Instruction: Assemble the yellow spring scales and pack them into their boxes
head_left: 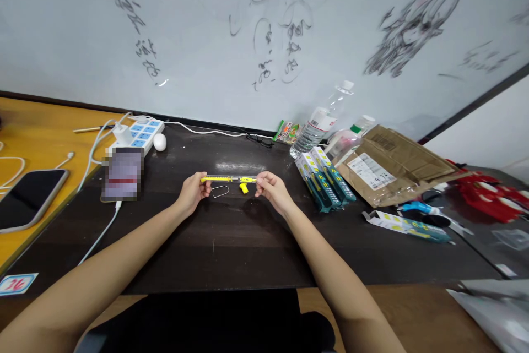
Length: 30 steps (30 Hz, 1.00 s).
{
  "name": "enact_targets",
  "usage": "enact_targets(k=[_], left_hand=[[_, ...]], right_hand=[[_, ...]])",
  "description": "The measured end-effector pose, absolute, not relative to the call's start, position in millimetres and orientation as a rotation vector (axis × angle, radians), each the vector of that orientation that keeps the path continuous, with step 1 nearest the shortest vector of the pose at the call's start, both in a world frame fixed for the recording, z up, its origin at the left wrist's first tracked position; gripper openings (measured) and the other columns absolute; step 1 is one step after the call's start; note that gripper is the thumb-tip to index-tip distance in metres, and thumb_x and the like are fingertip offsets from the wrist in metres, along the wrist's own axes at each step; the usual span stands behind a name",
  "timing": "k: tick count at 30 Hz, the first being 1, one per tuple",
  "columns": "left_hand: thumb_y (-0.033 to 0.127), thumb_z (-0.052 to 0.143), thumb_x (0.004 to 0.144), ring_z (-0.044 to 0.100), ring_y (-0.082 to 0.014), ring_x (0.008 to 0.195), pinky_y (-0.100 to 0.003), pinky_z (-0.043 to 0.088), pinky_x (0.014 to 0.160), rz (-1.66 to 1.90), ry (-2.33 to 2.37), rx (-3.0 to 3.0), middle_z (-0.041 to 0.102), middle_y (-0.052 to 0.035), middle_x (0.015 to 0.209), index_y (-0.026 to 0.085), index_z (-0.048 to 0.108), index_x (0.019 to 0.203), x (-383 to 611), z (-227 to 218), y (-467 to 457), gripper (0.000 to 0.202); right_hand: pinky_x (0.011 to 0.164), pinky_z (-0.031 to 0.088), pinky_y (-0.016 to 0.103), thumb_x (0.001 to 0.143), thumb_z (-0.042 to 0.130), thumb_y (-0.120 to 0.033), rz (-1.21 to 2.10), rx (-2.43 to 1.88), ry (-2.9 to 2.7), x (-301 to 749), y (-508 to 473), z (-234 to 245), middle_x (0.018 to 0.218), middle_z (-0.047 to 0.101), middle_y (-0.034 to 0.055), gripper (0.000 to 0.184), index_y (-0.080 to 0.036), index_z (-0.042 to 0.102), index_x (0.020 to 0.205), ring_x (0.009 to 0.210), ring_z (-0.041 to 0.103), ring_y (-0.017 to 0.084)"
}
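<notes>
Above the dark table [215, 243] I hold a slim yellow utility knife [229, 179] level between both hands. My left hand [193, 191] pinches its left end and my right hand [270, 188] pinches its right end near the yellow slider. A small yellow piece [244, 188] lies on the table just under the knife. A bent wire clip [220, 191] rests beside my left fingers.
Boxed knives [324, 177] lie to the right, with a torn box [403, 224], a cardboard parcel [392, 163] and water bottles [320, 121]. At left are a power strip [138, 134], a blurred phone [123, 172] with cable, and another phone [28, 196] on the orange desk.
</notes>
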<state>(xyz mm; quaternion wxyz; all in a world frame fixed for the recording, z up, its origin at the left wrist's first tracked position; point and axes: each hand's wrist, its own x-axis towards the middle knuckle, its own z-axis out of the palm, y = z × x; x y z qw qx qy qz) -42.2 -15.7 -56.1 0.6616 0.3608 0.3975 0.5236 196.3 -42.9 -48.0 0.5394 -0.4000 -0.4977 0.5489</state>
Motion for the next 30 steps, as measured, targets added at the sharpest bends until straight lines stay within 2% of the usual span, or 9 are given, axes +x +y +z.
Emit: enact_targets(k=[4, 8, 12, 15, 17, 19, 23, 25, 30], left_hand=[[0.03, 0.056, 0.07, 0.044, -0.0059, 0.043, -0.017, 0.034, 0.04, 1.196, 0.904, 0.756, 0.049, 0.0042, 0.053, 0.016, 0.045, 0.063, -42, -56, -15, 0.019], [0.03, 0.056, 0.07, 0.044, -0.0058, 0.044, -0.017, 0.034, 0.04, 1.208, 0.893, 0.734, 0.049, 0.0041, 0.054, 0.016, 0.045, 0.063, -42, -56, -14, 0.019], [0.03, 0.056, 0.07, 0.043, -0.0059, 0.043, -0.017, 0.034, 0.04, 1.208, 0.891, 0.742, 0.049, 0.0041, 0.054, 0.017, 0.044, 0.063, -42, -57, -14, 0.019], [0.03, 0.055, 0.071, 0.043, -0.0059, 0.043, -0.017, 0.033, 0.04, 1.21, 0.89, 0.755, 0.048, 0.0043, 0.053, 0.017, 0.043, 0.063, -42, -56, -14, 0.02], [0.03, 0.055, 0.071, 0.043, -0.0058, 0.043, -0.017, 0.033, 0.04, 1.212, 0.896, 0.753, 0.048, 0.0044, 0.053, 0.017, 0.043, 0.063, -42, -55, -15, 0.019], [0.029, 0.055, 0.071, 0.043, -0.0057, 0.042, -0.017, 0.033, 0.04, 1.217, 0.898, 0.739, 0.048, 0.0045, 0.053, 0.017, 0.043, 0.063, -42, -54, -15, 0.018], [0.029, 0.054, 0.071, 0.043, -0.0054, 0.042, -0.016, 0.033, 0.041, 1.241, 0.891, 0.702, 0.047, 0.005, 0.053, 0.017, 0.043, 0.064, -44, -54, -13, 0.018], [0.03, 0.054, 0.071, 0.043, -0.0054, 0.043, -0.016, 0.033, 0.041, 1.253, 0.888, 0.7, 0.047, 0.005, 0.053, 0.017, 0.043, 0.064, -45, -54, -12, 0.018], [0.029, 0.054, 0.071, 0.042, -0.0054, 0.042, -0.017, 0.032, 0.041, 1.244, 0.886, 0.7, 0.047, 0.0051, 0.053, 0.018, 0.042, 0.065, -45, -54, -11, 0.018]], right_hand=[[0.051, 0.047, 0.022, 0.077, 0.063, -0.039, 1.233, -0.921, -1.14, 198, -42, -48, 0.061, 0.052, -0.0059, 0.024, -0.021, 0.058, 0.092, 0.05, 0.047, 0.008], [0.051, 0.043, 0.024, 0.079, 0.058, -0.042, 0.809, -1.198, -1.409, 201, -40, -55, 0.064, 0.052, -0.0028, 0.023, -0.02, 0.057, 0.086, 0.054, 0.047, 0.011], [0.071, 0.047, 0.034, 0.081, 0.056, -0.042, 0.246, -1.436, -1.932, 191, -42, -62, 0.078, 0.057, 0.0052, 0.022, -0.02, 0.059, 0.081, 0.076, 0.053, 0.02], [0.082, 0.046, 0.04, 0.081, 0.057, -0.039, 0.079, -1.481, -2.123, 180, -43, -65, 0.091, 0.061, 0.0103, 0.019, -0.021, 0.061, 0.084, 0.09, 0.054, 0.025], [0.087, 0.044, 0.042, 0.08, 0.058, -0.037, 0.117, -1.438, -2.162, 177, -43, -66, 0.093, 0.062, 0.0101, 0.017, -0.021, 0.06, 0.086, 0.094, 0.055, 0.025], [0.086, 0.046, 0.041, 0.079, 0.059, -0.035, 0.235, -1.399, -2.097, 180, -41, -68, 0.091, 0.063, 0.0079, 0.015, -0.022, 0.059, 0.086, 0.09, 0.057, 0.023], [0.065, 0.05, 0.031, 0.075, 0.064, -0.036, 0.694, -1.259, -1.607, 190, -38, -66, 0.076, 0.063, 0.0003, 0.021, -0.022, 0.051, 0.081, 0.066, 0.057, 0.015], [0.06, 0.052, 0.026, 0.072, 0.068, -0.035, 0.909, -1.091, -1.313, 194, -37, -61, 0.075, 0.064, -0.0016, 0.026, -0.022, 0.046, 0.079, 0.065, 0.06, 0.013], [0.071, 0.058, 0.026, 0.065, 0.076, -0.026, 1.156, -0.823, -0.989, 193, -42, -47, 0.086, 0.067, -0.0024, 0.032, -0.022, 0.046, 0.075, 0.074, 0.067, 0.011]])
